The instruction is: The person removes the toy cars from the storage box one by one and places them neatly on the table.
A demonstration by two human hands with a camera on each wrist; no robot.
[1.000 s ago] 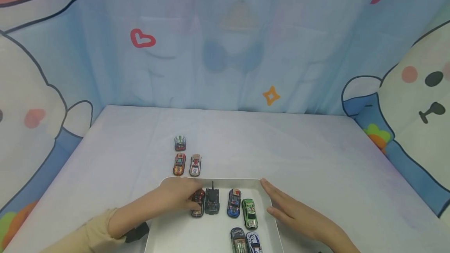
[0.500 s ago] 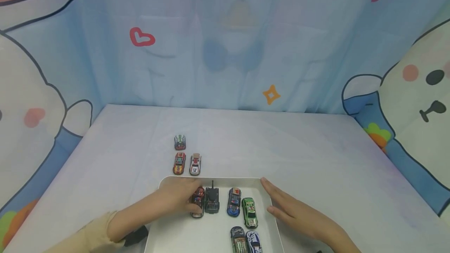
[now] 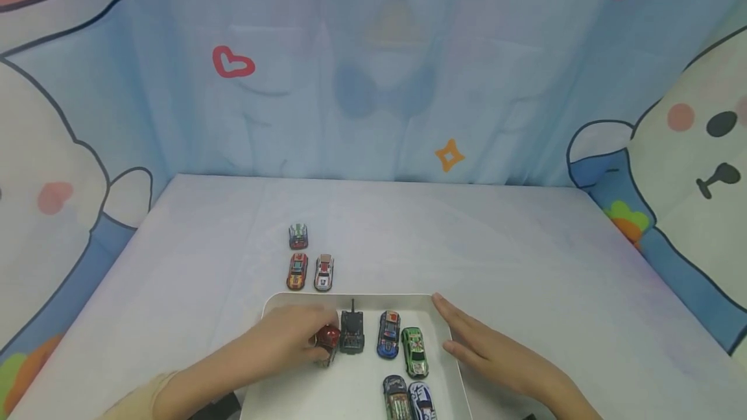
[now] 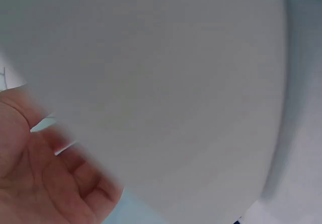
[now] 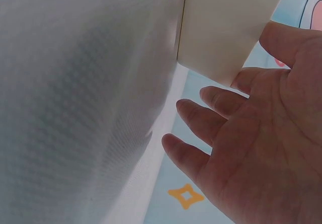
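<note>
In the head view my left hand [image 3: 286,339] reaches over the left wall of a white tray [image 3: 315,397]. Thumb and fingers pinch a dark red toy car [image 3: 330,337], partly covered by the hand. Beside the car stands a black toy tank [image 3: 352,332]. My right hand [image 3: 496,355] lies along the tray's right wall with straight fingers, the fingertips at the far right corner. In the right wrist view its fingers are spread next to the tray wall [image 5: 226,32]. The tray [image 4: 161,98] hides the left fingertips in the left wrist view.
Inside the tray on the right are a blue toy car [image 3: 388,334], a green one [image 3: 415,352], a dark one [image 3: 397,397] and a white-and-blue one [image 3: 422,400]. Beyond its far rim stand a red-yellow car [image 3: 297,271], a white car [image 3: 323,272] and a green-topped car [image 3: 298,236].
The dark red car, which stood straight beside the tank, is now tipped and turned in my left hand's grip. My right hand stays in place.
</note>
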